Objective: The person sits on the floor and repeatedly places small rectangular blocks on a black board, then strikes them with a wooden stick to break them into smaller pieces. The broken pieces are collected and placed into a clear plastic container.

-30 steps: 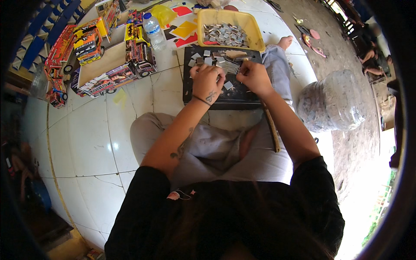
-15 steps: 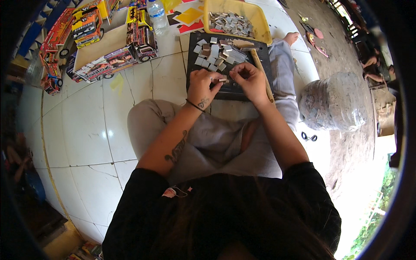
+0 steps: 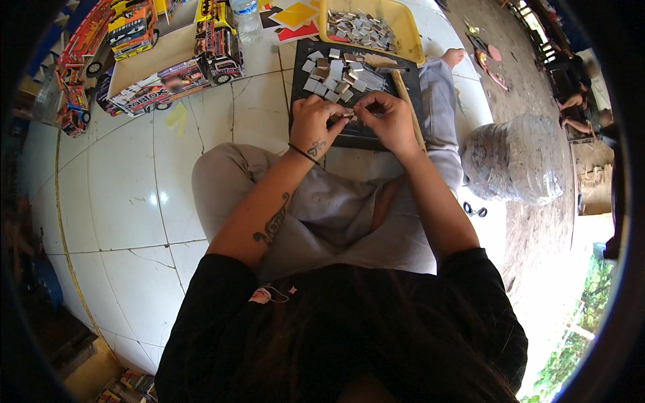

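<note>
Over the black board (image 3: 366,139) my two hands meet, fingertips almost touching. Thumb and index finger of my left hand (image 3: 313,124) pinch a small tan, flat block (image 3: 349,115). Closed in a pinch against the block's other side is my right hand (image 3: 390,123); the fingers partly cover whatever lies between them. Just beyond the hands, a loose heap of small square pieces (image 3: 321,75), silver-grey on top with some brown sides, lies on the board. A wooden stick (image 3: 406,101) rests along the board's right side.
Beyond the board stands a yellow plastic basin (image 3: 419,54) holding many similar pieces. Toy trucks (image 3: 161,87) and a water bottle (image 3: 246,23) stand at the far left. To the right are a plastic-wrapped bundle (image 3: 514,158) and scissors (image 3: 475,210). People sit at the far right.
My hands have drawn closer together on the small block, the right fingertips now touching it. The whole view has shifted slightly.
</note>
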Tool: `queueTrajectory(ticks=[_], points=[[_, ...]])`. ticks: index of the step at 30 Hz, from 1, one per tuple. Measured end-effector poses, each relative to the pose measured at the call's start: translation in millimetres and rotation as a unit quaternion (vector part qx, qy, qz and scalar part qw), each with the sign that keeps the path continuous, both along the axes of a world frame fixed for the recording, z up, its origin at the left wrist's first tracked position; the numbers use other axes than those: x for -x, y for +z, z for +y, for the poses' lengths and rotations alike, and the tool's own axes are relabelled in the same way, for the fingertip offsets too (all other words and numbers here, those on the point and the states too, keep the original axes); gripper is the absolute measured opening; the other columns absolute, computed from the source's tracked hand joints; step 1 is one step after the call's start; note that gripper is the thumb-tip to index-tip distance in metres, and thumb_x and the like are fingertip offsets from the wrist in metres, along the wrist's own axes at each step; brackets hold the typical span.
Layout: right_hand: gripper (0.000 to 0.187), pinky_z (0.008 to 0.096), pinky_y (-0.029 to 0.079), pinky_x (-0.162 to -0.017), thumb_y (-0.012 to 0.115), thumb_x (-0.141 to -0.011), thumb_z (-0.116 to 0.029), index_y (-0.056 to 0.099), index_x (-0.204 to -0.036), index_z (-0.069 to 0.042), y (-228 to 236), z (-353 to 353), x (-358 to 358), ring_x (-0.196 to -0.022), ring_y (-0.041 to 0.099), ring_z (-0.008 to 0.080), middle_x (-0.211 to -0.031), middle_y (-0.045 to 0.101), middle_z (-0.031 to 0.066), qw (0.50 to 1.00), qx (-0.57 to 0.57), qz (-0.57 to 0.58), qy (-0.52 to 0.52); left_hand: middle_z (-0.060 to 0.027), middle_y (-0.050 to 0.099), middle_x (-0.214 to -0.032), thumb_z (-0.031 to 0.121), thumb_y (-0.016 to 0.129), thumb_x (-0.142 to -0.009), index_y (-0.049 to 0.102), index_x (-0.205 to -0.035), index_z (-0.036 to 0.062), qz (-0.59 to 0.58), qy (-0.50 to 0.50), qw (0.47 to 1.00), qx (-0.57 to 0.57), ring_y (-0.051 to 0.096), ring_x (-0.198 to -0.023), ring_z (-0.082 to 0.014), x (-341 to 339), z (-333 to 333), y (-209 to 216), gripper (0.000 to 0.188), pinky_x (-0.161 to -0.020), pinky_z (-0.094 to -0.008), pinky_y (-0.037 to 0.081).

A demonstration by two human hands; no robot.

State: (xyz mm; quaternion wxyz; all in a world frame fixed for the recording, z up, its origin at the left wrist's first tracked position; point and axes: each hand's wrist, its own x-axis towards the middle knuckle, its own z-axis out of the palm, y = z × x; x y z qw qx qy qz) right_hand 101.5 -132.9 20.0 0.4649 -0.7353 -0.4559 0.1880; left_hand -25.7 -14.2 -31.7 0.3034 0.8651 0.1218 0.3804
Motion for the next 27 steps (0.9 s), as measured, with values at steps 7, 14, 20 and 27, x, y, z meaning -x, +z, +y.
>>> queueTrajectory(ticks=[7, 14, 20, 27], points=[[0.007, 0.0271, 0.051, -0.062, 0.067, -0.078, -0.004, 0.065, -0.082, 0.001, 4.1, 1.7, 4.2, -0.065, 0.065, 0.0143, -0.074, 0.067, 0.0103, 0.998, -0.032, -0.059, 0.002, 0.001, 0.067, -0.077, 0.014, 0.077, -0.068, 0.069, -0.081, 0.0122, 0.0, -0.004, 1.0, -0.014, 0.057, -0.078, -0.0184, 0.2, 0.6, 1.1, 0.015, -0.079, -0.0353, 0.036], [0.007, 0.0283, 0.051, -0.06, 0.067, -0.077, -0.005, 0.065, -0.081, 0.0, 4.4, 2.3, 4.3, -0.063, 0.066, 0.0162, -0.071, 0.066, 0.0115, 0.997, -0.038, -0.07, -0.003, 0.0002, 0.067, -0.077, 0.014, 0.077, -0.068, 0.069, -0.081, 0.0114, -0.004, -0.005, 1.0, -0.013, 0.057, -0.079, -0.0191, 0.4, 0.8, 0.3, 0.015, -0.079, -0.0357, 0.036], [0.008, 0.0284, 0.051, -0.06, 0.068, -0.077, -0.006, 0.065, -0.081, 0.0, 2.5, 3.2, 1.9, -0.062, 0.066, 0.0162, -0.072, 0.067, 0.0119, 0.997, -0.047, -0.066, 0.0, -0.0004, 0.067, -0.077, 0.014, 0.077, -0.068, 0.07, -0.081, 0.0115, 0.001, -0.006, 1.0, -0.008, 0.058, -0.08, -0.0193, 0.4, 1.0, 1.3, 0.015, -0.08, -0.0358, 0.036], [0.009, 0.0284, 0.052, -0.061, 0.067, -0.076, -0.006, 0.066, -0.082, 0.0, 3.7, 3.2, 0.8, -0.063, 0.066, 0.0157, -0.072, 0.067, 0.0114, 0.997, -0.047, -0.059, 0.013, -0.0001, 0.066, -0.075, 0.014, 0.077, -0.069, 0.07, -0.081, 0.0116, 0.003, -0.006, 1.0, -0.01, 0.057, -0.079, -0.0192, 0.9, 0.2, 2.4, 0.014, -0.079, -0.0348, 0.036]])
